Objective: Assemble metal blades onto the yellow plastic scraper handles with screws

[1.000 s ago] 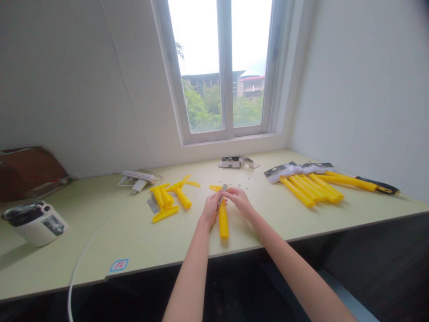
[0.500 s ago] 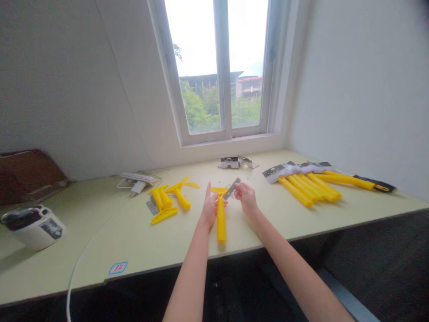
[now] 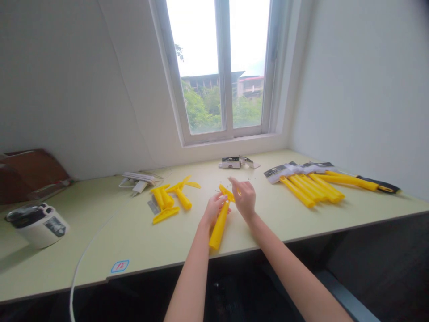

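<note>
Head view, lower centre: the left hand [image 3: 213, 209] holds the yellow scraper [image 3: 219, 228], now slanted; the right hand [image 3: 246, 199] curls, grip unclear.

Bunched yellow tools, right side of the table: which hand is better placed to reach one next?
Right, I'd judge. The right hand is nearer the bunched tools, while the left hand holds the loose yellow tool. Whether the right's curled fingers hide something is unclear.

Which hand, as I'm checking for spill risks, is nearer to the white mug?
The left. The left hand, holding the yellow tool, is well to the right of the white mug; the right hand is farther right, on the tool's other side.
</note>
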Demonstrator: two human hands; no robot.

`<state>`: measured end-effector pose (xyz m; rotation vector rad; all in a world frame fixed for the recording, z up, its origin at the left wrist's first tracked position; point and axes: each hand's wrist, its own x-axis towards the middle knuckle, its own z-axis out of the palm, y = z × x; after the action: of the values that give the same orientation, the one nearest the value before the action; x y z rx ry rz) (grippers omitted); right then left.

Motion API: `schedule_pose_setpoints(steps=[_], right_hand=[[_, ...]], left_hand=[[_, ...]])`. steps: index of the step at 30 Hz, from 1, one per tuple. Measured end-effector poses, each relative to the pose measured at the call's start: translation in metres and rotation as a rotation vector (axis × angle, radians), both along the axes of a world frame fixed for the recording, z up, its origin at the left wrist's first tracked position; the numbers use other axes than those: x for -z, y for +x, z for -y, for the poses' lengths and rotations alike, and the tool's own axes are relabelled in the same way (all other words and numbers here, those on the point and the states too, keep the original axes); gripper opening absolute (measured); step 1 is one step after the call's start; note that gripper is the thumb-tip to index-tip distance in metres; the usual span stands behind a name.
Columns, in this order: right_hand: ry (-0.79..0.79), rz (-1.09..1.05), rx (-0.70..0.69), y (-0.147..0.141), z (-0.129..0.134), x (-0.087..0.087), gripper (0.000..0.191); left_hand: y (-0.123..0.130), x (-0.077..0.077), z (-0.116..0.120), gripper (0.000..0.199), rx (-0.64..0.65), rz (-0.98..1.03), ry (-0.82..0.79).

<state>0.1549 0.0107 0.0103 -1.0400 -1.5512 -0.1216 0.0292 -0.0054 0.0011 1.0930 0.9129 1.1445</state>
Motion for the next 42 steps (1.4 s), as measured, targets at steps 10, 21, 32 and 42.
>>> schedule_pose_setpoints(steps=[10, 21, 32, 42], right_hand=[[-0.28, 0.202, -0.264, -0.002, -0.021, 0.018, 0.037], [-0.348, -0.024, -0.483, 0.002, -0.019, 0.013, 0.033], [-0.499, -0.158, -0.52, 0.004, -0.016, 0.011, 0.026], [-0.59, -0.241, -0.581, 0.004, -0.015, 0.008, 0.028]], left_hand=[[0.0, 0.001, 0.0, 0.04, -0.007, 0.027, 0.003], [-0.001, 0.002, -0.002, 0.039, -0.082, 0.042, -0.003], [-0.002, -0.005, 0.004, 0.036, -0.164, 0.053, 0.082], [-0.001, -0.006, 0.003, 0.035, -0.173, 0.089, 0.039]])
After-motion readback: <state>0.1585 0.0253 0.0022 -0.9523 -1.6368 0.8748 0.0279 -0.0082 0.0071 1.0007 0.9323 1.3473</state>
